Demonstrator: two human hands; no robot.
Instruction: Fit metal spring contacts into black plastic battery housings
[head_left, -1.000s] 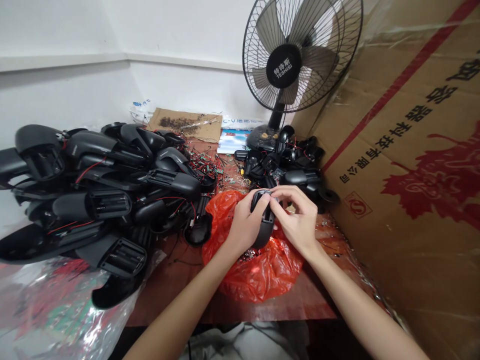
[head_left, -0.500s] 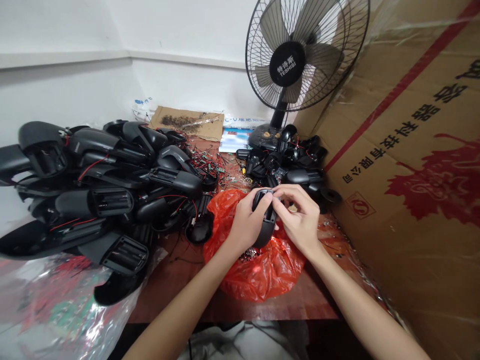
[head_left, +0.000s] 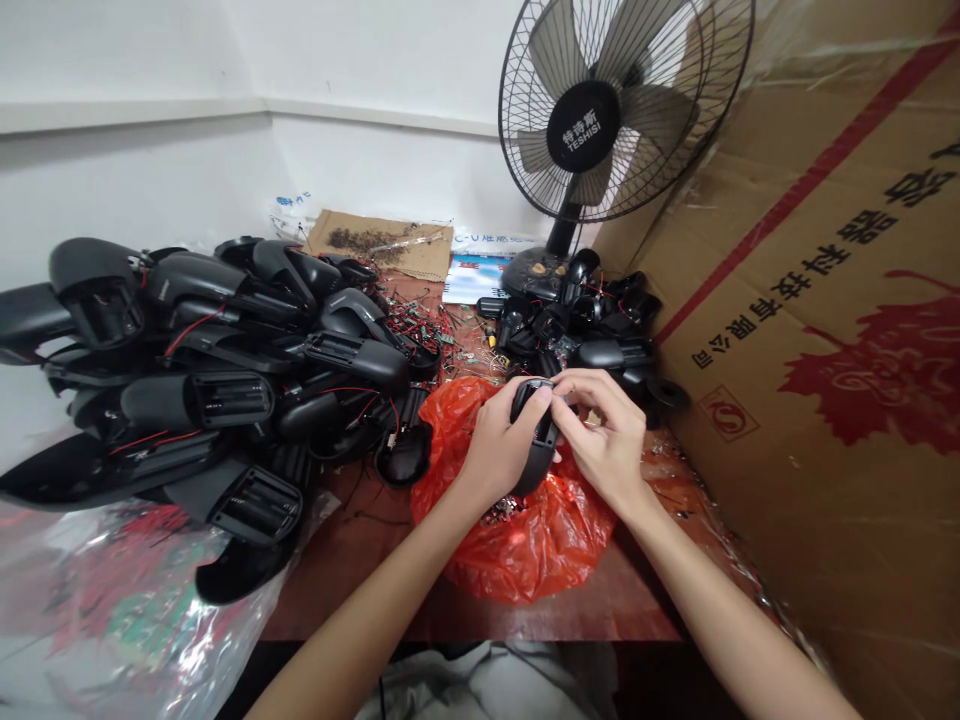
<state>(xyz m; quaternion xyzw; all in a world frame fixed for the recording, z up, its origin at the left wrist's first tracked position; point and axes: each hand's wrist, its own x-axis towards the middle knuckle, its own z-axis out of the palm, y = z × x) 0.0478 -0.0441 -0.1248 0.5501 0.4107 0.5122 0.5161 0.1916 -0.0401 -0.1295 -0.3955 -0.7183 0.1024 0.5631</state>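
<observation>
A black plastic housing (head_left: 537, 468) is held upright over a red plastic bag (head_left: 551, 550). My left hand (head_left: 501, 440) wraps its left side, the thumb lying across the front. On the right, my right hand (head_left: 606, 430) has thumb and index finger pinched together at the housing's upper right edge; whatever may be between those fingertips is too small to make out. Small metal parts (head_left: 504, 508) lie in the bag below the housing.
Black housings with red wires (head_left: 232, 400) are heaped at the left, more black parts (head_left: 611, 352) at the back right. A fan (head_left: 583, 125) stands behind. A cardboard box (head_left: 810, 450) borders the right side. A clear bag (head_left: 142, 600) holds green boards at the lower left.
The whole view has shifted slightly, so things appear a little further right. Both hands keep nearly the same hold on the housing.
</observation>
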